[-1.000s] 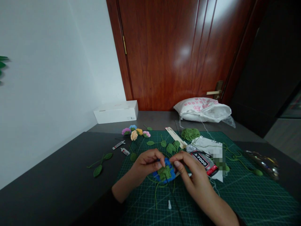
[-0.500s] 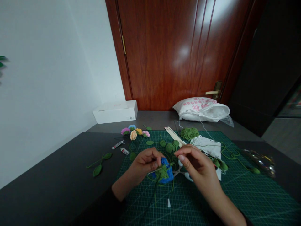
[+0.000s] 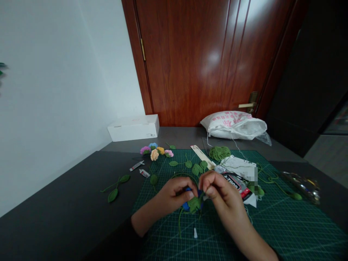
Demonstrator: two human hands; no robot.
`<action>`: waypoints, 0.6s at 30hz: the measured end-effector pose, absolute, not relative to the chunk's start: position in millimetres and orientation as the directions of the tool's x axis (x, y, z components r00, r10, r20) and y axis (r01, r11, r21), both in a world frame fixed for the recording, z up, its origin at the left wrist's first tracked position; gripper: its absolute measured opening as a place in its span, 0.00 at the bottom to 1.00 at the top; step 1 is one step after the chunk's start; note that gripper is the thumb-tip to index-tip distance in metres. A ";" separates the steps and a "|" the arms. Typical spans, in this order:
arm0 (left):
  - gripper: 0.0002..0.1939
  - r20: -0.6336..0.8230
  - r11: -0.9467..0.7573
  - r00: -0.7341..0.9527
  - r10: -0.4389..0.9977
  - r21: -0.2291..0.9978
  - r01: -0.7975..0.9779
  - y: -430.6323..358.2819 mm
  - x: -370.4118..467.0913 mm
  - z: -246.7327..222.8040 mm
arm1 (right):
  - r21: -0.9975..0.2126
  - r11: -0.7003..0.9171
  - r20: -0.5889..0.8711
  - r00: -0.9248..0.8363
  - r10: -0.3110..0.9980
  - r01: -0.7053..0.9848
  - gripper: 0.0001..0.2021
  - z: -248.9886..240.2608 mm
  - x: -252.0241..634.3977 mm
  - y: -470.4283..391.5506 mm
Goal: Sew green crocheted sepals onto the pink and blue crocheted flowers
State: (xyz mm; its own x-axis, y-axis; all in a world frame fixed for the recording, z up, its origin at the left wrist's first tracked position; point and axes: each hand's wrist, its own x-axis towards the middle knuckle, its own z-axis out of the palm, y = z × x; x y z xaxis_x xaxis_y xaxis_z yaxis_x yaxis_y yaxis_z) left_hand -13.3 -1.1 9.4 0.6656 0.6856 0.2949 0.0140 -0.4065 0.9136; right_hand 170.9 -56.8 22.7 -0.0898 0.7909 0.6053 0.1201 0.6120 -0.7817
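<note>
Both hands meeting over the green cutting mat [image 3: 285, 232]: left hand [image 3: 174, 194] pinched shut on a blue crocheted flower [image 3: 187, 205] with a green crocheted calyx [image 3: 195, 203], right hand [image 3: 221, 192] with fingertips closed at the flower's top; what they pinch too small to tell. Flower held just above the mat's near middle. Green stem strands [image 3: 179, 221] trailing down from it. Glue tube [image 3: 236, 183] just beyond the right hand. Bunch of small crocheted flowers [image 3: 156, 151] and loose green leaves [image 3: 197, 168] farther back on the dark tabletop [image 3: 67, 203].
</note>
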 end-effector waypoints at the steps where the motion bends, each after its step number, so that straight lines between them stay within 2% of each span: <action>1: 0.14 0.300 -0.409 0.663 0.686 0.912 0.010 -0.9 -13.1 9.1 | -0.826 0.562 0.560 -0.052 0.827 0.046 0.12 21.5 170.7 -55.3; 4: 0.13 0.324 -0.400 0.639 0.698 0.916 -0.028 0.0 -13.2 8.7 | -0.899 0.420 0.427 -0.035 0.904 -0.127 0.14 19.3 170.2 -49.7; 9: 0.13 0.333 -0.413 0.650 0.683 0.910 -0.033 -0.4 -14.4 10.0 | -0.919 0.278 0.311 -0.078 0.947 -0.278 0.19 23.8 168.4 -47.2; 14: 0.13 0.346 -0.456 0.631 0.694 0.890 0.014 2.2 -16.9 8.1 | -0.855 0.272 0.289 0.029 0.957 -0.441 0.18 34.8 168.8 -53.1; 18: 0.11 0.374 -0.473 0.618 0.692 0.881 -0.003 4.3 -19.2 6.3 | -0.842 0.270 0.301 0.008 0.954 -0.466 0.16 35.2 170.6 -53.3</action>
State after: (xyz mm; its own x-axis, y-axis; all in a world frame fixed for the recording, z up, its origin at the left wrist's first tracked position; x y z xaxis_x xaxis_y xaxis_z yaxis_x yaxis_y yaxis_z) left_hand -19.2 4.3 6.3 0.6178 0.6919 0.3735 -0.0026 -0.4733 0.8809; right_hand 170.6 -53.3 35.2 0.0080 0.9535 0.3011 -0.4663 0.2700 -0.8424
